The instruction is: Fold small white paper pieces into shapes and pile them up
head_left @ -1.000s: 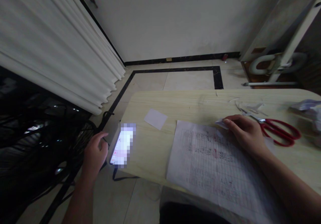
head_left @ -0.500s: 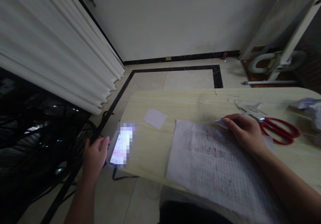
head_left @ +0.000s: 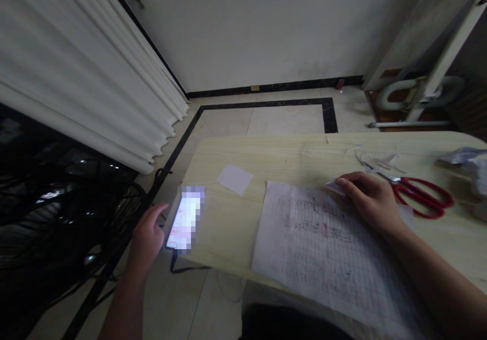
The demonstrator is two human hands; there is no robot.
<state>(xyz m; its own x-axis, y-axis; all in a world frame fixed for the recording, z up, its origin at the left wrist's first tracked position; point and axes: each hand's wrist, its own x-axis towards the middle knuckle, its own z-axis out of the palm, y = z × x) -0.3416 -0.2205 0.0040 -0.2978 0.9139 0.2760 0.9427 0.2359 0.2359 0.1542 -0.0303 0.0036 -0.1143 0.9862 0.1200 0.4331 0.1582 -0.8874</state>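
My left hand [head_left: 147, 236] hovers just left of a phone [head_left: 184, 223], its index finger stretched out and its thumb apart. The phone lies lit up at the table's left edge, its screen partly blurred. My right hand [head_left: 369, 198] pinches a small piece of white paper [head_left: 335, 185] over the top edge of a lined sheet with handwriting [head_left: 304, 243]. A square of white paper [head_left: 235, 179] lies flat between the phone and the sheet. Scissors with red handles [head_left: 424, 195] rest to the right of my right hand.
Paper scraps [head_left: 380, 160] lie by the scissors' blades. Crumpled paper [head_left: 470, 165] sits at the right of the wooden table [head_left: 228, 223]. A white curtain [head_left: 95, 71] hangs at left above dark metal frames [head_left: 106, 218]. A white metal stand [head_left: 433, 81] is on the floor, far right.
My left hand has shifted slightly right and its index finger has stretched out toward the phone. My right hand and the paper in it have hardly moved.
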